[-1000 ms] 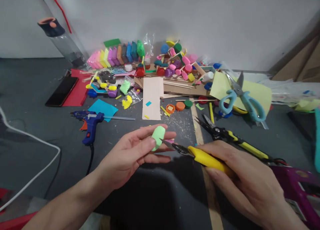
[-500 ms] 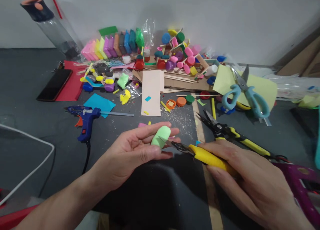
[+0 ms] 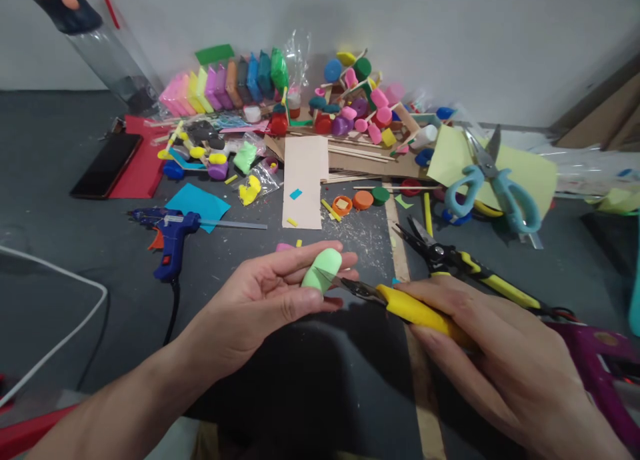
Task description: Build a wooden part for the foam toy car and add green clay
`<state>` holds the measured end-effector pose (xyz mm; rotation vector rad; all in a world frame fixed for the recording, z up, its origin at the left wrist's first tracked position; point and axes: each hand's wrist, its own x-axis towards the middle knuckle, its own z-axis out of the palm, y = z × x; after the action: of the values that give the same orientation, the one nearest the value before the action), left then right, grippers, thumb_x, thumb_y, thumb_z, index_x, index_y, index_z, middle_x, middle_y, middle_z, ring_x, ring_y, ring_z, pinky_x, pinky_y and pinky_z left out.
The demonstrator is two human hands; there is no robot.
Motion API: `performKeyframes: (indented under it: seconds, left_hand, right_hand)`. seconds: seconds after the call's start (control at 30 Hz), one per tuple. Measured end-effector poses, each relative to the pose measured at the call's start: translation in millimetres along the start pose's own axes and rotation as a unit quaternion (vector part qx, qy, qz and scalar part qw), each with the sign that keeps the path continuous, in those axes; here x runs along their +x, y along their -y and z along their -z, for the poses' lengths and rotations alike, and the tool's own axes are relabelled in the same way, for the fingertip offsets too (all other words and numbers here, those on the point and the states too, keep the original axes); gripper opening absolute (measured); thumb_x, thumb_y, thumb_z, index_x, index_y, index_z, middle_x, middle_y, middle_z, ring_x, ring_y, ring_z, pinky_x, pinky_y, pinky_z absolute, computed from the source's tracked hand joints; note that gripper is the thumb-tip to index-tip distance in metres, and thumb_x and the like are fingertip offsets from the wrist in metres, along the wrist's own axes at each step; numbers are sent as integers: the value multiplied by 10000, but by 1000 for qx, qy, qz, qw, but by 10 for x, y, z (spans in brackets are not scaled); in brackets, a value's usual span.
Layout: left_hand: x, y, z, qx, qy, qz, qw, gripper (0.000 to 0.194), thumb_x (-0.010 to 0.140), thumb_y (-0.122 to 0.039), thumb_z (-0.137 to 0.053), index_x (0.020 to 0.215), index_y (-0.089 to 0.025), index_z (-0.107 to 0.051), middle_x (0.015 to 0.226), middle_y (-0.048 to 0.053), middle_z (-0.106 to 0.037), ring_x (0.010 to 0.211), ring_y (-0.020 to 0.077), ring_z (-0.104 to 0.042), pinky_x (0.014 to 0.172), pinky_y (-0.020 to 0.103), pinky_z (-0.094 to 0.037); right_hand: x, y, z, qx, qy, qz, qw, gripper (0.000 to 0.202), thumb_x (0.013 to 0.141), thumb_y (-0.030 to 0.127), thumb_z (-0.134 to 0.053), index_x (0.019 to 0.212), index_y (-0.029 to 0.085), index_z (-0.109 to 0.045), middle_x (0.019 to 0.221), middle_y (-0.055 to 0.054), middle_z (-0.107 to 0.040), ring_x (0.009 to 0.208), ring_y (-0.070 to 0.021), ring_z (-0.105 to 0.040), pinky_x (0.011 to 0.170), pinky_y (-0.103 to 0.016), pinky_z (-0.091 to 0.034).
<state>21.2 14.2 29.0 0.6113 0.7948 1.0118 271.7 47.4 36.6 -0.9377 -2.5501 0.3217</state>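
Note:
A rounded, light green clay piece [image 3: 321, 271] rests on the fingers of my left hand [image 3: 280, 287], with the thumb pressed along its lower edge. My right hand [image 3: 490, 353] is wrapped round the yellow handle of a craft knife [image 3: 420, 311]. The knife's thin blade lies against the face of the green clay, and a dark line shows there; how deep the tip goes I cannot tell. Just beyond my hands lie a bare piece of light cardboard [image 3: 302, 210] and an orange bottle cap [image 3: 343, 206].
A blue glue gun [image 3: 175, 237] lies at left, its cable running towards me. Pliers [image 3: 465, 267] are beside my right hand, with light blue scissors [image 3: 487, 173] behind. Clay packs [image 3: 233, 83], a bottle [image 3: 105, 53], a phone [image 3: 107, 165] and small clay models [image 3: 360, 107] stand along the back.
The view has shifted slightly. My hands, the green clay and the knife keep nearly the same positions; the blade still touches the clay.

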Motion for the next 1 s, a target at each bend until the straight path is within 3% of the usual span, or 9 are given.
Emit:
performKeyframes:
  seconds: [0.67, 0.87, 1.0]
  left_hand:
    - [-6, 1, 30, 49, 1, 24, 999, 415, 885, -218, -723, 1295, -263, -680, 1379, 53, -669, 1341, 222, -572, 1145, 292, -409]
    - [8, 2, 30, 19, 5, 18, 1000, 412, 877, -186, -724, 1282, -248, -687, 1351, 75, -688, 1311, 238, -600, 1070, 295, -489]
    - [19, 2, 21, 1, 0, 18, 1000, 405, 876, -160, -716, 1276, -219, -690, 1339, 105, -692, 1299, 257, -610, 1045, 313, -517]
  right_hand:
    - [-4, 31, -52, 2, -2, -18, 1000, 163, 1006, 262, -458, 1065, 194, -594, 823, -70, -689, 626, -198, -663, 547, -296, -512]
    - [25, 15, -67, -13, 8, -9, 1000, 203, 1025, 297, -449, 1051, 160, -597, 792, -51, -673, 607, -169, -652, 534, -274, -494]
    - [24, 17, -65, 38, 0, -29, 999, 190, 1019, 271, -453, 1100, 190, -605, 871, -55, -726, 679, -169, -703, 579, -256, -536]
